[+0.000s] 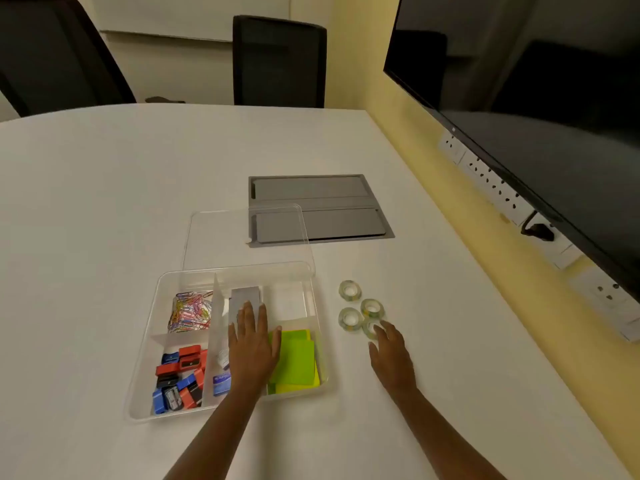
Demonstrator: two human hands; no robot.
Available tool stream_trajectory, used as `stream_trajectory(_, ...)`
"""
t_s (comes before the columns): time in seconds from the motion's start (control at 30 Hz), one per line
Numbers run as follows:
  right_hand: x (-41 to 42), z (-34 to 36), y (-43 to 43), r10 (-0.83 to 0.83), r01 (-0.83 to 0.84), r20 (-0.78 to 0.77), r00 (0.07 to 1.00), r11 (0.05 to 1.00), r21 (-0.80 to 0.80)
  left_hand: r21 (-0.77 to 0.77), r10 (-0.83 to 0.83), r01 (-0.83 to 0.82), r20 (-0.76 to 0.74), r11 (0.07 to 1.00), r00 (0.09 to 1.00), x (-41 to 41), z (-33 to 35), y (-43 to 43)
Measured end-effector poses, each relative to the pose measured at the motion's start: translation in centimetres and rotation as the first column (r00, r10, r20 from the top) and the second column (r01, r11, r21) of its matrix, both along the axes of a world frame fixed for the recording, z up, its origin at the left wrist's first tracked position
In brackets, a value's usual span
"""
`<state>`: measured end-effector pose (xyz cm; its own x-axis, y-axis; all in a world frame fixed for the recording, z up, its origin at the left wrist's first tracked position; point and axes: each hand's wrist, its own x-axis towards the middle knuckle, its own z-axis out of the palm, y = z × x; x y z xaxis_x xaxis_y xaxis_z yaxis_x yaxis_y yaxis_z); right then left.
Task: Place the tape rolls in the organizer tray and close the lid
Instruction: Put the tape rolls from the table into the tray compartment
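Several small clear tape rolls lie on the white table right of the tray: one at the back (349, 290), one to the right (372, 307), one to the left (350, 319) and a nearest one (371, 330). My right hand (391, 351) hovers flat, fingertips touching that nearest roll and partly covering it. The clear organizer tray (145, 344) stands open. Its clear lid (221, 237) leans upright behind it. My left hand (252, 344) rests flat, fingers spread, over the tray's middle compartment, holding nothing.
The tray holds coloured paper clips (190, 311), red and blue sharpeners (178, 379) and green sticky notes (296, 362). A grey cable hatch (332, 209) is set into the table behind. A wall screen (554, 116) and sockets line the right; chairs stand at the far edge.
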<state>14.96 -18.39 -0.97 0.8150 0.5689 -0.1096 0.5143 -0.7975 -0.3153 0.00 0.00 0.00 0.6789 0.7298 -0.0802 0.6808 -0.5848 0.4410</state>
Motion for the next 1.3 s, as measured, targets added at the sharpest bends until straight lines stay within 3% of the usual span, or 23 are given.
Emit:
stream_trajectory(0.2,1.6,-0.9,0.0,-0.019,0.019,0.017,1.0,0.999,-0.028,0.059,0.085,-0.087,0.043,0.994,0.995,0.5,-1.2,-0.2)
stream_trajectory(0.3,1.3,-0.9,0.2,-0.089,0.101,-0.075,0.993,0.98,0.174,0.057,0.093,-0.095,0.048,0.994,0.995,0.6,-1.4,-0.4)
stream_trajectory(0.4,0.0,0.1,1.5,-0.146,0.219,-0.199,0.969,0.878,0.426,0.046,0.101,-0.103,0.046,0.994,0.994,0.6,-1.4,-0.5)
stream_trajectory(0.57,-2.0,2.9,5.8,0.089,0.023,-0.155,0.984,0.799,0.601,0.052,0.107,-0.108,0.028,0.993,0.994,0.7,-1.7,-0.5)
stream_trajectory(0.77,-2.1,3.7,9.2,0.265,-0.203,-0.048,0.963,0.833,0.515,0.055,0.102,-0.103,0.009,0.993,0.995,0.7,-1.8,-0.4)
stream_trajectory(0.9,0.4,2.4,7.8,0.133,-0.125,0.019,0.991,0.859,0.497,0.041,0.101,-0.102,0.013,0.994,0.995,0.5,-1.8,-0.3)
stream_trajectory(1.03,3.3,0.2,4.5,-0.03,0.021,0.058,0.998,0.988,0.15,0.015,0.107,-0.107,0.015,0.994,0.994,0.5,-1.9,-0.2)
stream_trajectory(1.13,4.2,-0.7,2.3,-0.044,0.046,0.048,0.998,0.997,-0.06,0.003,0.113,-0.113,0.018,0.994,0.993,0.5,-1.9,-0.2)
stream_trajectory(1.3,4.4,-0.7,1.7,-0.056,0.056,0.009,0.998,0.998,-0.019,-0.001,0.117,-0.117,0.022,0.993,0.993,0.5,-1.8,-0.2)
